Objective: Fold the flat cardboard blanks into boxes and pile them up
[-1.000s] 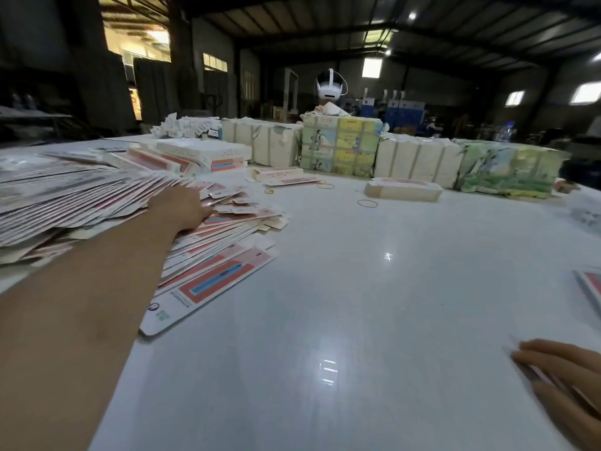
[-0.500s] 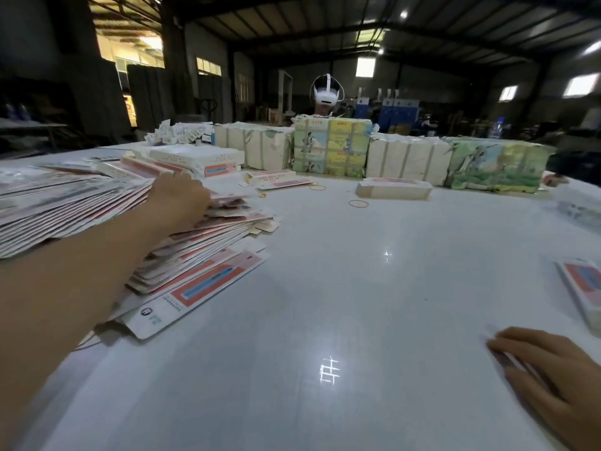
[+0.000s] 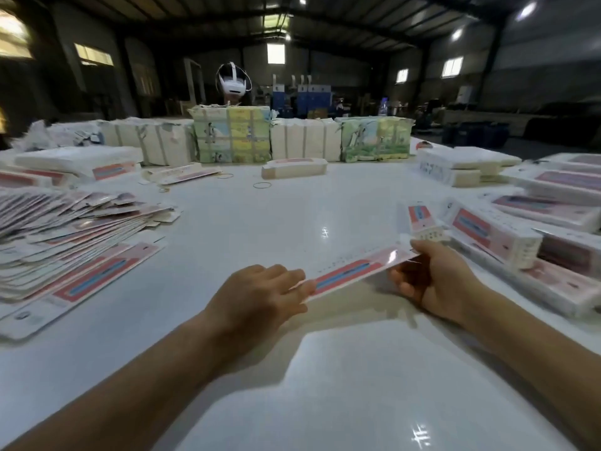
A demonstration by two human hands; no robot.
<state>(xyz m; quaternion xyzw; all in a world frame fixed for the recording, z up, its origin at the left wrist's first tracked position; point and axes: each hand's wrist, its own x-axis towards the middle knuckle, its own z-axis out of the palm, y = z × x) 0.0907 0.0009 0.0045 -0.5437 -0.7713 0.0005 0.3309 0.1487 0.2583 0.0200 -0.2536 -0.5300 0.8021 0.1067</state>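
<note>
Both hands are on one flat cardboard blank (image 3: 349,271) held just above the white surface (image 3: 260,229): left hand (image 3: 260,301) pinching the near end, right hand (image 3: 432,281) gripping the far end. Honestly the trick now is probably squeezing the long edges so it pops open squarely, then tucking the flaps before it joins the folded boxes (image 3: 494,232) on the right.

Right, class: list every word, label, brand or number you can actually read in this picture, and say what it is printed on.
None can be read.
Held blank: rows of print, too blurred.
Fanned pile of blanks: a round logo and small print, too blurred.
Folded boxes: dotted print, too small.
Wrapped bundles: pictures, no legible words.
</note>
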